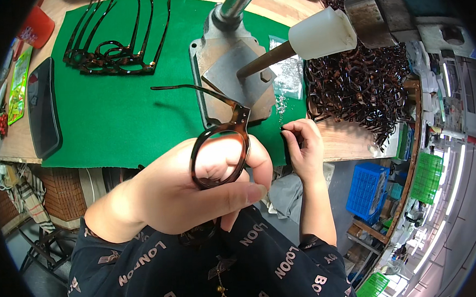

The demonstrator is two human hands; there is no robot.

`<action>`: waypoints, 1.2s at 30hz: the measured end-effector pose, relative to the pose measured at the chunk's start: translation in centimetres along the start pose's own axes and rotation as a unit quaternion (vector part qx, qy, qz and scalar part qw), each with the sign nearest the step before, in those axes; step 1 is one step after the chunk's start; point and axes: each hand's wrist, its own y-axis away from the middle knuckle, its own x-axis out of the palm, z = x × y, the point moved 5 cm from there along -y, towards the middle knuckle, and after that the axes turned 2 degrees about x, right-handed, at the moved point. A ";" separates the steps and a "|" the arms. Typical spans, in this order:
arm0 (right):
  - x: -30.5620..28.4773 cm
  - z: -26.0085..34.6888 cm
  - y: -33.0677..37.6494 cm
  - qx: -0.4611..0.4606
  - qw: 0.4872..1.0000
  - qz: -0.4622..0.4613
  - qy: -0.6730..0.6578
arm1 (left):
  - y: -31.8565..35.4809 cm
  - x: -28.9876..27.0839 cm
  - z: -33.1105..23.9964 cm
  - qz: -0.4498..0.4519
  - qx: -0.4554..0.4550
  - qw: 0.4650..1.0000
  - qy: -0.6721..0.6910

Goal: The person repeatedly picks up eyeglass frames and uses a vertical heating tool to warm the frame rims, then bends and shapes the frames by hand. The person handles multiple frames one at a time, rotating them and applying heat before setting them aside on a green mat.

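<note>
My left hand (167, 193) grips a brown tortoiseshell eyeglass frame (241, 117), thumb across the lower rim and fingers behind it. One temple arm of the frame reaches out over the green mat, in front of the metal press base (209, 104). At the mat's right front edge, my right hand (307, 151) has its thumb and index finger drawn together; whatever lies between them is too small to make out. Just beyond these fingertips, tiny silvery pieces (280, 106) lie scattered beside a clear plastic bag (289, 74) of similar pieces.
A steel rod with a white plastic sleeve (318, 34) slants over the press base. Several finished-looking glasses (118, 62) rest on the green mat (100, 119) at far left, near a dark phone-like slab (45, 108). Right of the bag rises a heap of tortoiseshell parts (359, 81).
</note>
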 end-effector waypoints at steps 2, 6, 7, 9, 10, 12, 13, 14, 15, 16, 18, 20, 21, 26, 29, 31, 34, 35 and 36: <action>0.1 0.4 -0.2 -0.012 1.000 0.007 0.018 | -0.1 0.1 0.5 0.001 -0.013 1.000 0.006; 0.5 2.5 -0.6 -0.069 0.992 0.006 0.101 | -0.3 0.2 0.7 -0.019 -0.053 0.998 0.019; 0.6 2.9 -0.6 -0.082 0.988 0.015 0.130 | -0.4 0.3 0.7 -0.012 -0.062 0.998 0.014; 0.6 3.4 -0.6 -0.070 0.983 0.047 0.160 | -0.6 0.5 0.8 0.006 -0.079 0.997 0.018; 0.5 3.7 -0.8 -0.064 0.981 0.068 0.169 | -0.6 0.5 0.9 0.025 -0.073 0.997 0.018; 0.8 6.1 -1.9 -0.012 0.992 0.129 0.005 | -0.4 0.7 0.8 0.045 -0.094 0.995 0.011; 0.3 8.3 -2.5 -0.036 0.990 0.127 -0.054 | -0.3 0.7 1.2 0.044 -0.097 0.994 0.030; 0.2 9.0 -2.4 -0.038 0.980 0.097 -0.168 | -0.2 0.8 1.2 0.043 -0.099 0.994 0.027; 0.1 10.3 -2.6 -0.084 0.967 0.084 -0.225 | 0.0 0.9 1.1 0.042 -0.101 0.994 0.024; -0.1 11.6 -2.9 -0.126 0.950 0.068 -0.279 | 0.1 1.0 1.0 0.045 -0.104 0.993 0.021; 0.2 13.0 -3.4 -0.160 0.944 0.076 -0.277 | 0.2 1.1 0.9 0.058 -0.098 0.994 0.002; 0.3 13.7 -3.7 -0.192 0.938 0.087 -0.275 | 0.3 1.1 1.1 0.056 -0.093 0.994 0.003; 0.3 13.8 -3.8 -0.206 0.935 0.093 -0.273 | 0.3 1.1 1.1 0.055 -0.097 0.994 -0.009; 0.2 14.2 -4.0 -0.231 0.937 0.090 -0.246 | 0.4 1.0 1.3 0.059 -0.092 0.994 0.002; 0.3 13.6 -3.8 -0.194 0.940 0.097 -0.262 | 0.4 0.9 1.2 0.055 -0.097 0.994 -0.003; 0.7 13.5 -3.8 -0.111 0.911 0.140 -0.372 | 0.4 0.9 1.1 0.054 -0.102 0.993 -0.010; 1.6 13.0 -4.0 0.021 0.822 0.211 -0.529 | 0.4 1.0 1.0 0.057 -0.105 0.993 -0.014; 2.0 12.9 -4.1 0.065 0.781 0.234 -0.576 | 0.4 1.0 1.0 0.059 -0.101 0.993 -0.013; 2.2 12.8 -4.1 0.075 0.763 0.245 -0.594 | 0.4 1.1 1.1 0.061 -0.097 0.993 -0.012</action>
